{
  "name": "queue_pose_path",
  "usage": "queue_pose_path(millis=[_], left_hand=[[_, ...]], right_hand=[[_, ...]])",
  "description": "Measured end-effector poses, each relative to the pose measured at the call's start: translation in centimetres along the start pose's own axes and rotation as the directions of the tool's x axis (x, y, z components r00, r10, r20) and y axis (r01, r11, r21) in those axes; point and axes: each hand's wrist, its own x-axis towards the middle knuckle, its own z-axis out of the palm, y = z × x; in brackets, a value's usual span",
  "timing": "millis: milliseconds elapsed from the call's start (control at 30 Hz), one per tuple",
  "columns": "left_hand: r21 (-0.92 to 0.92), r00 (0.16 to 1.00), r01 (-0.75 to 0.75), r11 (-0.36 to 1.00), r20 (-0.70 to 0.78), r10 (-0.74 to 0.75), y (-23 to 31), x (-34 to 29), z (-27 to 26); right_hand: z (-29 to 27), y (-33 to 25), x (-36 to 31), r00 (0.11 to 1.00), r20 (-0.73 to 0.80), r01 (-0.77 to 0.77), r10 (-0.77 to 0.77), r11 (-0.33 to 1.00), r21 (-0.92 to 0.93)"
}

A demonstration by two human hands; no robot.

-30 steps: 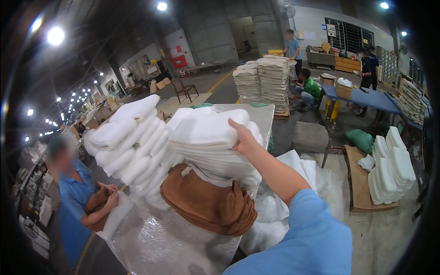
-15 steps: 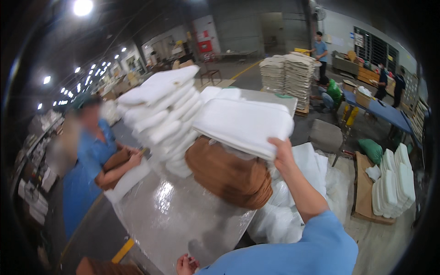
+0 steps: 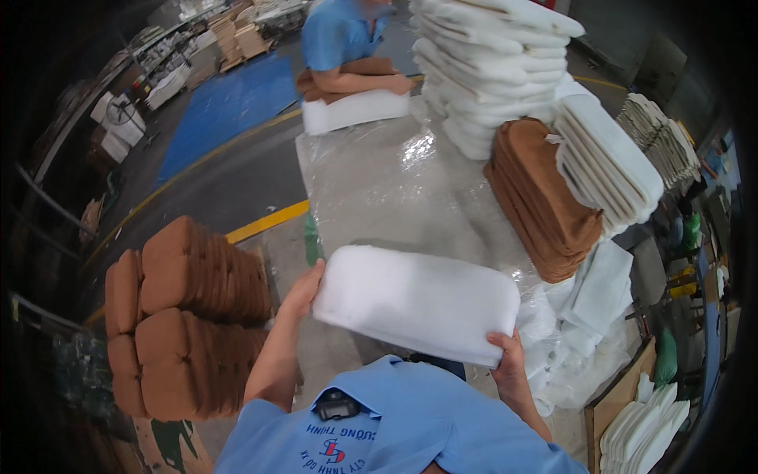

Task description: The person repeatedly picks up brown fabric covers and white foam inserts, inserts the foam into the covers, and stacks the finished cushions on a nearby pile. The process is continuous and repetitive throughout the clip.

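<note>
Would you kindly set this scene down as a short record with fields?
Left hand: grips the white pad at its left end
Right hand: grips the pad's right end
Table: film-covered; bears a brown stack and a tall white stack
Person's left: stacked brown cushions
Table's far side: co-worker in blue, with brown fabric

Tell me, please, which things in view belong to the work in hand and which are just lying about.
Seemingly in use:
white rounded-rectangular pad, between left hand and right hand;
stacked rounded brown fabric pieces;
tall pile of white pads.

Apparently lying about:
bulging green sack;
crumpled clear plastic sheeting.
</note>
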Motion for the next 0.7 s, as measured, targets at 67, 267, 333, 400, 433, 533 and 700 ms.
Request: queue_pose_path(millis=[67,267,333,400,433,533,700], left_hand=[[0.144,0.986,-0.077,0.987,-0.135,0.097,-1.5,-0.4,-0.2],[0.196,0.946,-0.204,0.959,-0.212,0.245,-4.7,-0.1,-0.8],[0.355,0.933,-0.169,0.92,-0.244,0.266,-6.6,1.6,0.6],[0.607,0.91,-0.008,0.795,-0.326,0.258,-7.8,2.8,2.5],[0.559,0.918,-0.081,0.825,-0.28,0.28,-7.7,3.2,2.5],[0.586,0.891,-0.168,0.792,-0.254,0.377,-8.8,2.8,1.3],[0.972,0.719,-0.206,0.115,0.071,0.692,-8.3,1.0,2.0]], right_hand=[[0.4,1.4,0.3,0.999,0.048,-0.006,0.009,0.999,-0.047],[0.1,4.0,4.7,0.999,0.023,-0.018,0.022,0.984,-0.177],[-2.2,6.6,6.9,0.998,-0.059,-0.046,0.028,0.945,-0.325],[-2.5,8.3,7.9,0.99,-0.123,-0.107,0.065,0.921,-0.376],[-2.7,8.5,8.2,0.985,-0.155,-0.132,0.075,0.907,-0.399],[-2.5,7.8,8.0,0.924,-0.065,0.085,-0.378,0.367,-0.926],[5.0,6.5,9.9,0.874,0.317,0.201,-0.369,-0.32,-0.926]])
